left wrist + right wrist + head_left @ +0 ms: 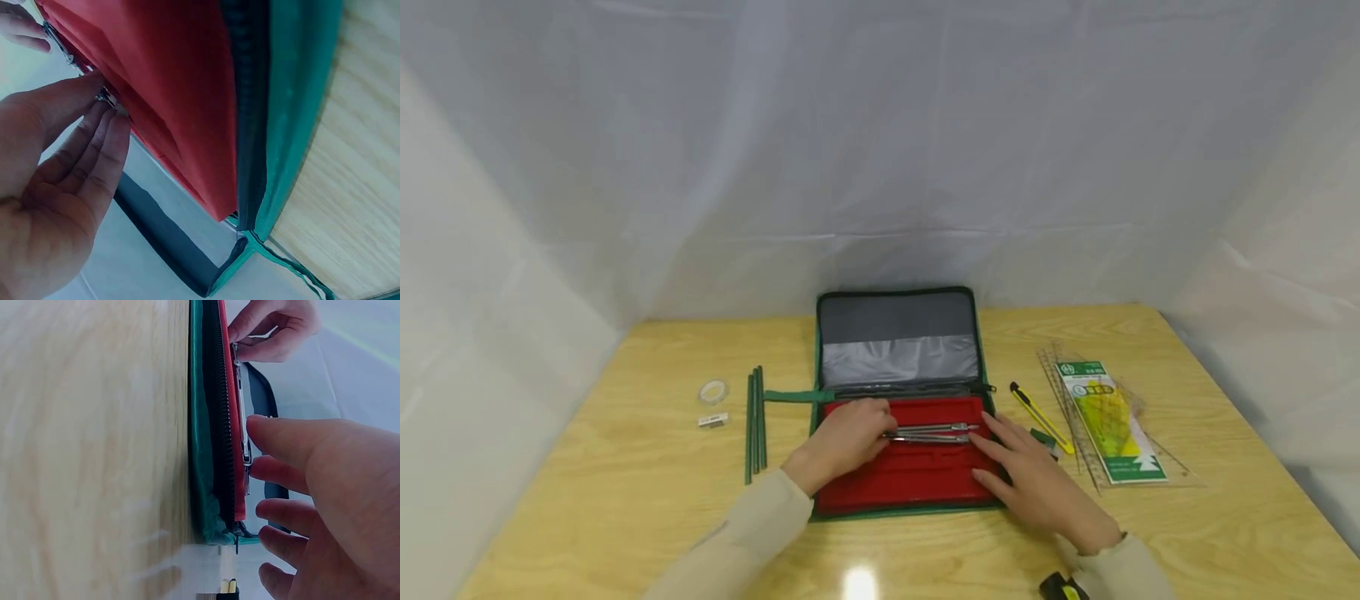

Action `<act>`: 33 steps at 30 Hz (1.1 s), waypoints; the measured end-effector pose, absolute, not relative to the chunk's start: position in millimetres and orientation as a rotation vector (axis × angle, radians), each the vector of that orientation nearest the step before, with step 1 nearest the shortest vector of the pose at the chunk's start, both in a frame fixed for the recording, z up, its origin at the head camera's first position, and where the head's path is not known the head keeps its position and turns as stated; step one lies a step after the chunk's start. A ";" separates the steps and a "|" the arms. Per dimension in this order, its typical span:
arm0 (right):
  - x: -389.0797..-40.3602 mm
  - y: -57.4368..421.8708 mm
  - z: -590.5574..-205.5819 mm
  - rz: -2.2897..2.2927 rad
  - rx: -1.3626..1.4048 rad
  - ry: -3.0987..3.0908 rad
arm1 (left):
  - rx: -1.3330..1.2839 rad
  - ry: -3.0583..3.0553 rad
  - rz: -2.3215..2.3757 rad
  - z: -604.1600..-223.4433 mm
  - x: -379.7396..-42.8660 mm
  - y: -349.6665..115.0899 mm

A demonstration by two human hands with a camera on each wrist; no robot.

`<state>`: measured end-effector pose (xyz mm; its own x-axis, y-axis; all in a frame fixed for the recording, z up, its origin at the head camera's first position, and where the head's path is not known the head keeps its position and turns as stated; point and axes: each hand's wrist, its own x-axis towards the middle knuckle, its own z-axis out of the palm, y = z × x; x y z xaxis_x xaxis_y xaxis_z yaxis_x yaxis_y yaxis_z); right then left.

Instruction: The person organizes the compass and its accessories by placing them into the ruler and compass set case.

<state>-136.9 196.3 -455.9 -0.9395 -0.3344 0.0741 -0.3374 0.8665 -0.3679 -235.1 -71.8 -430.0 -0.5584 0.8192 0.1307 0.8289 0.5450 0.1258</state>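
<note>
A green zip case (897, 314) lies open on the table, with a red moulded tray (902, 493) in its near half. A silver drawing compass (931, 432) lies lengthwise over the middle of the tray, its legs slightly apart. My left hand (847, 439) pinches the compass's left end between thumb and fingers, as the left wrist view also shows. My right hand (1033, 479) is spread over the tray's right edge. In the right wrist view, its thumb and forefinger (275, 472) are right beside the compass's other end.
Left of the case are several dark green pencils (755, 421), a roll of tape (713, 391) and an eraser (712, 421). To the right lie a yellow cutter (1041, 418), clear rulers (1180, 475) and a packet (1108, 421). A black and yellow object (1062, 587) sits by my right sleeve.
</note>
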 end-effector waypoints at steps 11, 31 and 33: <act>-137.8 197.4 -455.1 0.622 0.541 -3.023 | -1.464 -2.690 -0.260 -429.5 -234.1 -74.8; -133.6 199.7 -461.7 0.616 0.589 -3.051 | -1.344 -2.703 -0.395 -432.7 -224.9 -87.2; -133.1 199.9 -461.5 0.602 0.596 -3.053 | -1.347 -2.680 -0.430 -432.4 -224.9 -90.1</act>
